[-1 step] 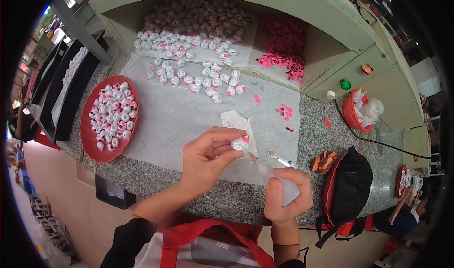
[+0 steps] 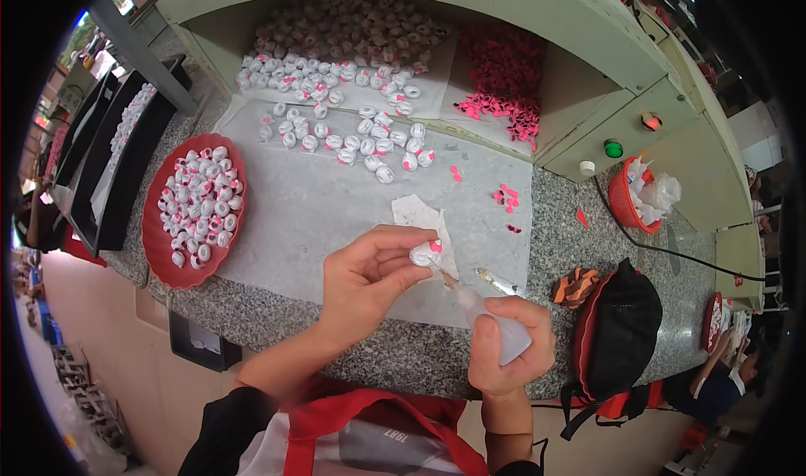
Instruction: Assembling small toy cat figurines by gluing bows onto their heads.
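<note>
Between the thumb and fingers of my left hand (image 2: 361,287) is a small round white figure (image 2: 422,255) with a pink bow-like piece on it. My right hand (image 2: 499,377) is wrapped round a translucent squeeze bottle (image 2: 512,338). The bottle's thin tip points up-left and meets or nearly meets the figure; I cannot tell if they touch. Beneath the hands lies a torn piece of white paper (image 2: 410,211) on a larger pale sheet (image 2: 277,199). Pink bow pieces (image 2: 506,198) are scattered on the sheet's right part.
A red dish (image 2: 154,253) full of white figures stands at left. Behind, a pale green shelf (image 2: 579,144) holds heaps of white figures (image 2: 336,65) and pink bows (image 2: 504,77). At right are a red basket (image 2: 622,197), a black bag (image 2: 625,329) and a cable (image 2: 663,253).
</note>
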`<state>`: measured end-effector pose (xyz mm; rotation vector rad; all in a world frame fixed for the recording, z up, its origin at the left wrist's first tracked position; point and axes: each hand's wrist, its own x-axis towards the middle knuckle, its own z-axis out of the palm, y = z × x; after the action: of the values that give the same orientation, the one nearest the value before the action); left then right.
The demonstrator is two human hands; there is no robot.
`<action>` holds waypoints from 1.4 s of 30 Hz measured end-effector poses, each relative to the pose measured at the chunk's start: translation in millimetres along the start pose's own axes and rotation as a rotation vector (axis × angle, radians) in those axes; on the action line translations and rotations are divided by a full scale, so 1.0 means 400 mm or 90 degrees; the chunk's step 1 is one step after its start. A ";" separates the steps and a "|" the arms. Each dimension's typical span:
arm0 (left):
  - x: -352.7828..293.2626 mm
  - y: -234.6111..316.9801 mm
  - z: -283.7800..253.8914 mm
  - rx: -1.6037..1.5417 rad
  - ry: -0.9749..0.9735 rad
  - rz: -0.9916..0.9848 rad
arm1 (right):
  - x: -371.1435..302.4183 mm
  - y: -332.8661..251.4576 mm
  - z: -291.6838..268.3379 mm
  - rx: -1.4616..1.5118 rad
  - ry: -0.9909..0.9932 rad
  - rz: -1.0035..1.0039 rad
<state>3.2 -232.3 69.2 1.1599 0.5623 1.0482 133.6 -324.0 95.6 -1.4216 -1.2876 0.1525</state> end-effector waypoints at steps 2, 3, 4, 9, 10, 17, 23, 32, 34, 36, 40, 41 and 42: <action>0.005 0.015 0.000 -0.026 0.009 -0.078 | 0.006 0.002 0.000 -0.013 0.005 -0.020; 0.006 0.014 -0.001 -0.026 0.008 -0.078 | 0.011 0.002 -0.005 -0.007 -0.010 -0.055; 0.007 0.010 -0.003 -0.042 0.008 -0.092 | 0.015 0.004 -0.008 -0.001 -0.026 -0.091; 0.009 0.006 -0.008 -0.077 0.001 -0.125 | 0.012 0.012 -0.008 -0.005 -0.019 -0.096; 0.009 0.006 -0.009 -0.087 -0.003 -0.131 | 0.012 0.012 -0.008 -0.006 -0.016 -0.097; 0.011 0.007 -0.014 -0.083 -0.004 -0.137 | 0.016 0.016 -0.014 -0.020 -0.012 -0.111; 0.011 0.005 -0.014 -0.089 -0.009 -0.126 | 0.019 0.002 -0.020 -0.018 -0.047 -0.087; 0.024 -0.002 -0.034 -0.064 0.045 -0.111 | 0.097 0.098 -0.098 0.289 0.061 0.464; 0.021 0.006 -0.019 -0.081 0.031 -0.113 | 0.076 0.217 -0.116 0.270 0.093 0.489; 0.010 0.003 -0.009 -0.072 -0.012 -0.126 | 0.058 0.322 -0.102 0.146 0.013 0.485; 0.007 -0.003 -0.012 -0.076 -0.021 -0.128 | 0.125 0.331 -0.047 -0.308 -0.107 0.393; 0.008 -0.007 -0.013 -0.064 -0.020 -0.140 | 0.122 0.350 -0.046 -0.390 -0.135 0.337; 0.010 -0.011 -0.012 -0.052 -0.018 -0.152 | 0.123 0.360 -0.047 -0.470 -0.161 0.280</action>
<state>2.5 -226.8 64.2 1.0079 0.6138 0.8403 251.1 -262.6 18.9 -2.3789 -1.2714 0.1616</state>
